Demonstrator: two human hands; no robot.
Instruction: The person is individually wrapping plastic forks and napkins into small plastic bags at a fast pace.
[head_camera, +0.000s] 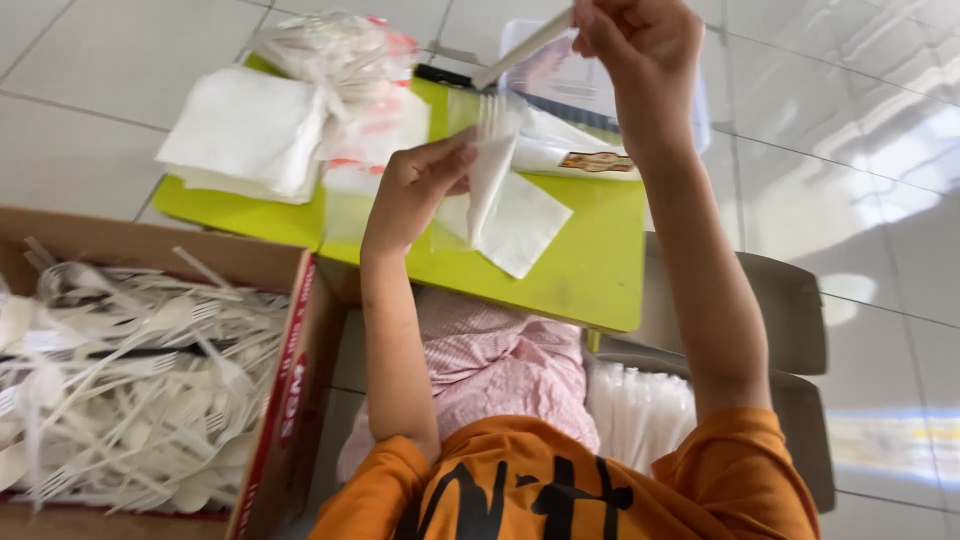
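Note:
My left hand (415, 190) holds a clear plastic sleeve with a folded white napkin (500, 200) and a plastic fork inside, above the green table (590, 270). My right hand (640, 45) is raised at the top of the view and pinches a slim white stick-like utensil (520, 50) that slants down toward the sleeve. A stack of white napkins (245, 130) and a bag of wrapped items (345, 55) lie at the table's far left.
A cardboard box (290, 400) full of white plastic forks and spoons stands at the left. A bundle of clear sleeves (640, 410) rests beside my lap. A clear plastic tub (560, 70) sits behind the table. Tiled floor lies all around.

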